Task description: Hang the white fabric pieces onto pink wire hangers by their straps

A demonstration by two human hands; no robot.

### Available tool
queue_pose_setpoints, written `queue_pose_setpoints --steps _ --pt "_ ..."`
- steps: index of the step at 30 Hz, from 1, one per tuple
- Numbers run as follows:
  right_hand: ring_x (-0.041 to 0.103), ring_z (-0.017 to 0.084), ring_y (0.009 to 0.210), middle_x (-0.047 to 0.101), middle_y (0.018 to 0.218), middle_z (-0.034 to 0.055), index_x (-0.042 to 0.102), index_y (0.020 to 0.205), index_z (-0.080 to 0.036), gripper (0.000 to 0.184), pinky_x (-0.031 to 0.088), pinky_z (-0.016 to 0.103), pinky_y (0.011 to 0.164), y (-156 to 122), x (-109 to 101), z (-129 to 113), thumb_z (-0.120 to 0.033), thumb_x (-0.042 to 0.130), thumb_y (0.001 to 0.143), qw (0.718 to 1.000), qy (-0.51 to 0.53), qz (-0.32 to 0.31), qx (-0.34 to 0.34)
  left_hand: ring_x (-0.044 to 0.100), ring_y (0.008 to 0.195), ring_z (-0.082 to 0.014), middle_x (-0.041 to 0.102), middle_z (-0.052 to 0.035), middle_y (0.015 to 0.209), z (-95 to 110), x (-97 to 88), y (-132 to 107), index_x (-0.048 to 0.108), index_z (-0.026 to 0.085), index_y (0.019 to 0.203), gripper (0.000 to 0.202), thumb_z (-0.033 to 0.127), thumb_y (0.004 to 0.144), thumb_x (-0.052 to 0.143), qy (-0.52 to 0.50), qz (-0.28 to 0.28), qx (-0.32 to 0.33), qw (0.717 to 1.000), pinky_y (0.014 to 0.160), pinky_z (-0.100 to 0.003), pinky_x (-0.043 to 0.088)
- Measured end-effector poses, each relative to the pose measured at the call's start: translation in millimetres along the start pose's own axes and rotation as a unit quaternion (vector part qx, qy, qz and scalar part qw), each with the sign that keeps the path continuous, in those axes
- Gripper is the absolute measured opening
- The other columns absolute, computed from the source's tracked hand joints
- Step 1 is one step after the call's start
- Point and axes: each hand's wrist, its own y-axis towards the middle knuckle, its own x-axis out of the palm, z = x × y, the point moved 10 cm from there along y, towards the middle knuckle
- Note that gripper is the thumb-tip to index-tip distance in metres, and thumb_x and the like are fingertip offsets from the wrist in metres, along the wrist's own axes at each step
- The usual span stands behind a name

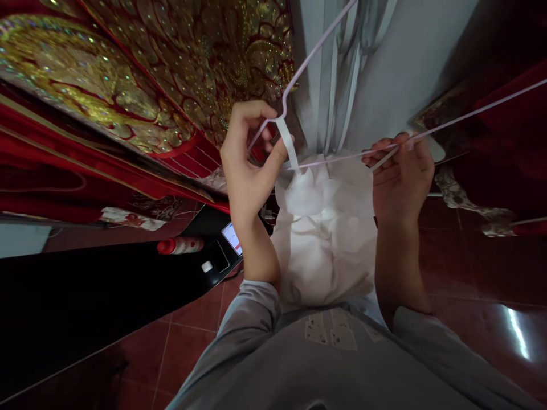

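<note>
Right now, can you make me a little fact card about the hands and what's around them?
Left hand: touching a white strip; exact grip unclear
Right hand: pinching a pink string
Below the hands: crumpled white material
Left side: red and gold cloth
On the black table: bottle with a red cap, phone with its screen lit, small white case
Floor: red tiles

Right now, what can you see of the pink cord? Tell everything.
The cord is thin, pale pink and smooth-looking; its material is unclear. One stretch slants down from the top edge and bends at the left hand, where a white strap meets it. Another runs fairly straight from beside that hand, above white cloth, through the right hand's fingers, to the right edge. The left hand hides whether they join.
</note>
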Motion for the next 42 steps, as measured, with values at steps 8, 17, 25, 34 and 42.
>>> queue_pose_setpoints --steps 8,17,25,34,42 --pt "0.072 0.012 0.07 0.078 0.084 -0.0034 0.072 0.086 -0.028 0.021 0.064 0.03 0.072 -6.6 11.0 -8.7 -0.047 0.079 0.091 1.0 0.003 -0.001 -0.03 0.069 0.08 -0.0164 0.072 0.0 0.093 -75.4 -12.6 -29.3 0.072 0.032 0.11 0.027 0.048 0.096 0.089 -0.211 0.113 -0.081 0.967 0.08 -0.031 0.06" --pt "0.073 0.009 0.074 0.08 0.091 -0.0015 0.071 0.08 -0.023 0.011 0.064 0.022 0.07 7.8 -3.9 -22.7 -0.026 0.075 0.09 0.998 -0.013 0.062 -0.022 0.066 0.072 -0.0207 0.037 0.0052 0.061 -69.6 1.0 -43.8 0.057 0.029 0.094 0.042 0.068 0.109 0.06 -0.179 0.126 -0.082 0.972 0.082 -0.033 0.059" --pt "0.078 0.003 0.072 0.081 0.088 -0.0034 0.082 0.08 -0.024 0.049 0.063 0.011 0.07 19.5 -71.2 -80.3 -0.006 0.044 0.104 0.965 -0.03 0.246 -0.088 0.038 0.053 -0.0192 0.021 0.0073 0.058 -43.1 -9.1 -33.0 0.049 0.028 0.087 0.054 0.078 0.106 0.054 -0.184 0.144 -0.005 0.972 0.068 -0.036 0.046" --pt "0.071 -0.002 0.06 0.064 0.059 -0.0136 0.068 0.053 -0.02 0.05 0.056 0.003 0.067 66.1 -82.6 -110.3 0.013 0.059 0.09 0.965 0.041 0.243 -0.086 0.036 0.055 -0.0194 0.023 0.0071 0.059 -48.4 -20.2 -25.5 0.049 0.028 0.085 0.052 0.075 0.108 0.054 -0.172 0.157 -0.045 0.971 0.068 -0.035 0.045" --pt "0.073 0.001 0.068 0.076 0.074 -0.0093 0.084 0.079 -0.019 0.048 0.057 0.008 0.068 105.1 -76.8 -129.4 0.026 0.065 0.074 0.939 -0.193 0.074 -0.275 0.033 0.049 -0.0151 0.021 0.0084 0.055 -44.1 -24.0 -18.5 0.051 0.024 0.079 0.05 0.049 0.121 0.041 -0.257 0.185 -0.09 0.944 0.06 -0.025 0.043"
